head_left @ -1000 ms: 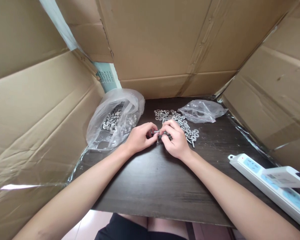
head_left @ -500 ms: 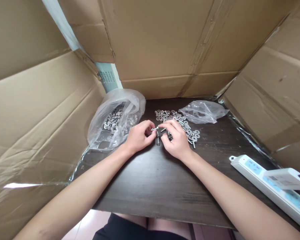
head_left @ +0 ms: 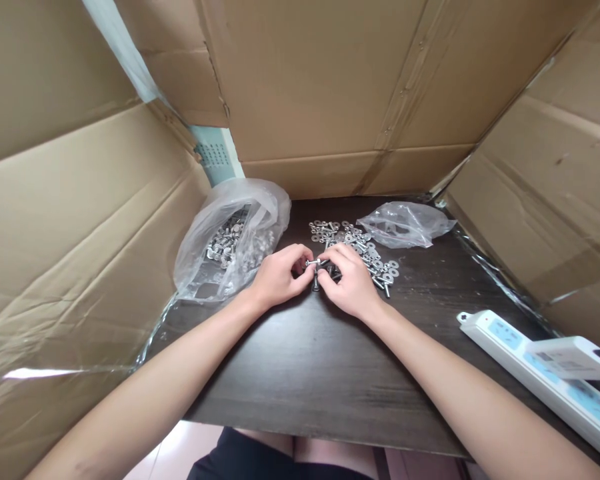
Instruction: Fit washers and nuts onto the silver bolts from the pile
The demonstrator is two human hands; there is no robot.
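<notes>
My left hand and my right hand meet over the dark wooden table, fingertips pinched together on a small silver bolt. Another bolt lies on the table just below the fingers. Behind my right hand spreads a loose pile of silver washers and bolts. To the left of my left hand lies a clear plastic bag holding many silver bolts.
A crumpled empty plastic bag lies at the back right. A white power strip with a white block on it sits at the right edge. Cardboard walls enclose the table on the left, back and right.
The hands stay together at the same spot; the fingers have shifted slightly around the bolt, and the right hand's fingertips have closed in on it.
</notes>
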